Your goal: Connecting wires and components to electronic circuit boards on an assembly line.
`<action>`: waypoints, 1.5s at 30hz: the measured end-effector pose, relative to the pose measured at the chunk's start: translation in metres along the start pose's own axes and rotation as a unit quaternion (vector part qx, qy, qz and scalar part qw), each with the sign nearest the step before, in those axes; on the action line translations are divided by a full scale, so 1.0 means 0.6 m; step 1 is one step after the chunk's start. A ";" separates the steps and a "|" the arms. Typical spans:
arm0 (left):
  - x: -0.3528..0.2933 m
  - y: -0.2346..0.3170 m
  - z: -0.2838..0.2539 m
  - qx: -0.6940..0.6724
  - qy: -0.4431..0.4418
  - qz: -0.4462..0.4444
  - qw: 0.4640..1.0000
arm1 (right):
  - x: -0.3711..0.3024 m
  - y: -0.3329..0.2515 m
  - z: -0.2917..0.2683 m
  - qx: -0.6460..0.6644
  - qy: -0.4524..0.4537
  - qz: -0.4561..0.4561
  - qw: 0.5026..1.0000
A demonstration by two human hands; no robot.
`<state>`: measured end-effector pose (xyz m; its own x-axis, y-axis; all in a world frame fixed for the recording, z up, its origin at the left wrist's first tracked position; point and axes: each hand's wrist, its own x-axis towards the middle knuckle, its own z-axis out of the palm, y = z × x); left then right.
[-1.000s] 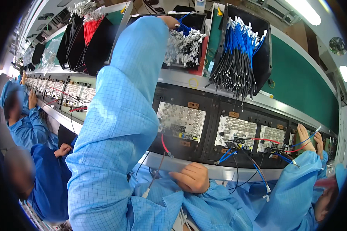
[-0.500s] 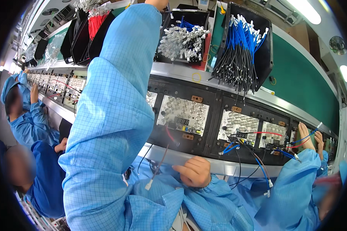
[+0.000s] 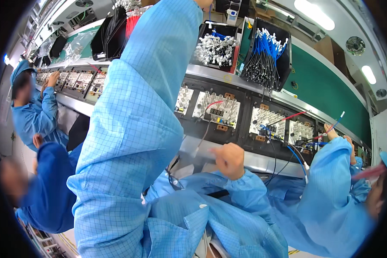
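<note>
My left arm stretches up across the view. The left hand point(image 3: 203, 3) is cut off at the upper edge, its fingers out of sight. Close beside it hangs a thin blue wire point(image 3: 210, 13); whether the hand holds it cannot be told. My right hand point(image 3: 230, 161) is closed, slightly blurred, over the near rail, with the index finger toward the left and nothing visible in it. Ahead of it lies a circuit board point(image 3: 217, 110) with a small digit display, set in a black fixture. From that board a red-brown wire with a white connector point(image 3: 196, 150) hangs over the rail, left of the right hand.
Beyond the line stand black bins of white-tipped wires point(image 3: 215, 50) and blue-and-black wires point(image 3: 265, 58). A second board point(image 3: 266, 121) with wires hanging off it sits to the right, near a co-worker's arm point(image 3: 331, 172). Other co-workers point(image 3: 34, 112) are at the left.
The view has shifted, so the bench appears farther away. My right hand has risen toward the fixture's near edge. The red-brown wire's connector end lies higher, nearer the rail.
</note>
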<state>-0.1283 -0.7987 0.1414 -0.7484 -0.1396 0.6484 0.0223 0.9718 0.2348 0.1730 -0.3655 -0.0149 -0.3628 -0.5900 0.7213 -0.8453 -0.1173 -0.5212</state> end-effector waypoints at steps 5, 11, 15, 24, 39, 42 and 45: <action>-0.002 0.027 -0.098 0.291 -0.044 0.283 0.913 | -0.009 0.003 0.011 -0.012 0.043 0.008 0.999; -0.116 0.295 -0.222 -0.353 -0.264 -0.071 0.895 | -0.051 -0.010 0.012 0.021 0.221 0.022 0.975; -0.225 0.385 -0.349 -0.441 -0.316 0.110 0.833 | -0.016 -0.106 0.022 0.152 0.307 0.001 0.939; -0.515 0.521 -0.388 -0.419 -0.157 0.319 0.835 | -0.059 -0.151 -0.063 -0.069 0.205 0.207 0.954; -0.699 0.383 -0.336 -0.638 -0.016 0.077 0.766 | 0.011 -0.227 0.008 0.202 0.064 0.179 0.961; -0.734 0.335 -0.371 -0.672 -0.083 -0.015 0.736 | 0.006 -0.204 -0.022 0.118 0.113 0.143 0.976; -0.756 0.331 -0.356 -0.670 -0.132 -0.081 0.726 | 0.029 -0.210 -0.017 0.056 0.004 0.185 0.981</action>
<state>0.3572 -0.5831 0.0488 -0.9102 -0.0171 0.4139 0.4123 -0.1349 0.9010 0.2689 -0.3528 0.0680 -0.6404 -0.6032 0.4754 -0.6061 0.0168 -0.7952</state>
